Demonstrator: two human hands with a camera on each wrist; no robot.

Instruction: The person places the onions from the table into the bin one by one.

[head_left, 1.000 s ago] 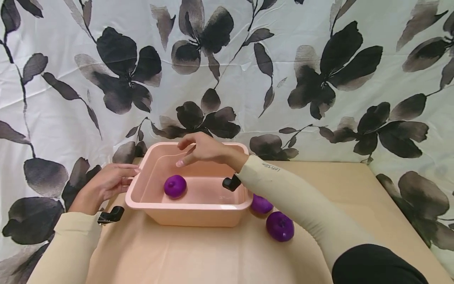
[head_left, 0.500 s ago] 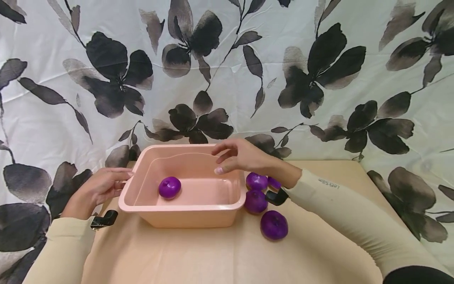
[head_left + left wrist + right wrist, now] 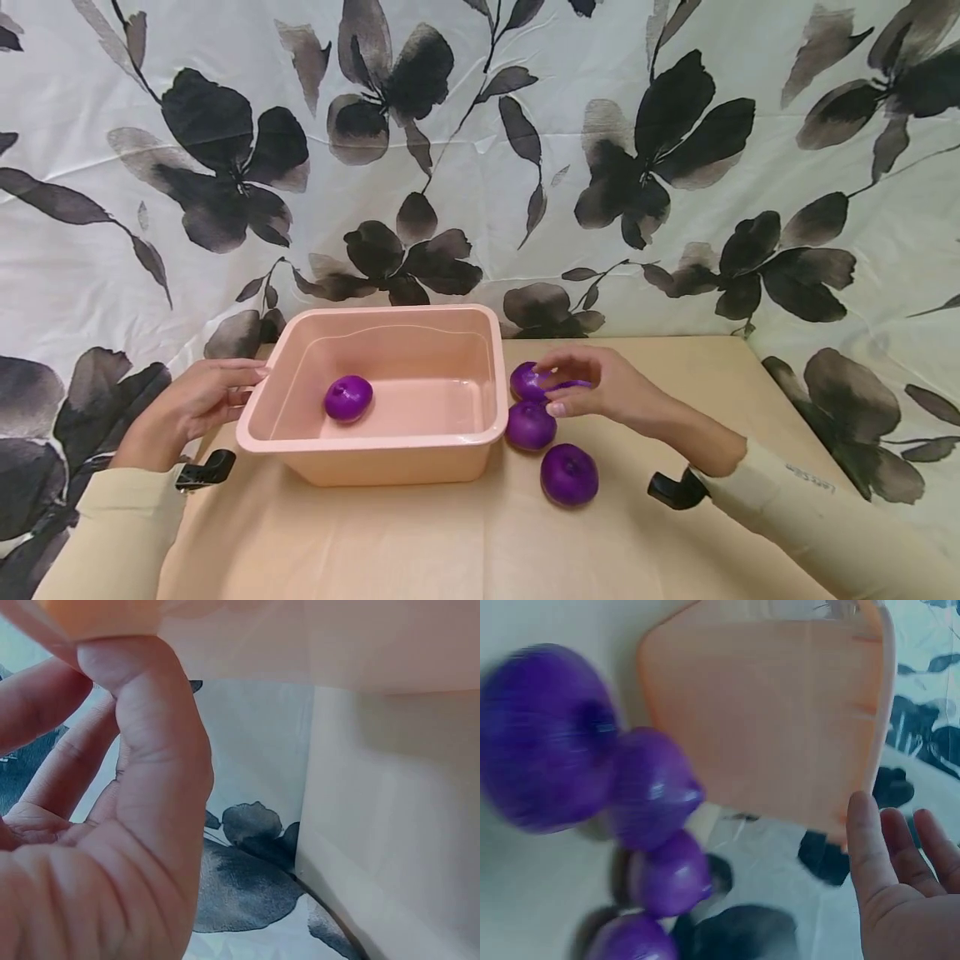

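Observation:
A pink plastic basin (image 3: pixel 408 442) stands on the table, with one glossy purple onion-like ball (image 3: pixel 348 398) lying in its left part. At the basin's left rim, my left hand (image 3: pixel 201 406) pinches the edge; the left wrist view shows the thumb (image 3: pixel 150 712) up against the rim. To the right of the basin, my right hand (image 3: pixel 600 387) hovers over the purple balls with fingers spread and nothing held. Of these, one ball (image 3: pixel 569 475) lies nearest the front, another (image 3: pixel 531 426) beside the basin, and one (image 3: pixel 528 381) farther back; a fourth is mostly hidden behind the fingers.
A tan cloth covers the table (image 3: pixel 480 542). Behind it hangs a white curtain (image 3: pixel 480 167) with dark flowers, close to the table's back edge. The basin's raised walls stand between the two hands.
My right hand has moved from above the basin out to the right, over the purple balls. The left hand stays at the rim. The head view has shifted slightly.

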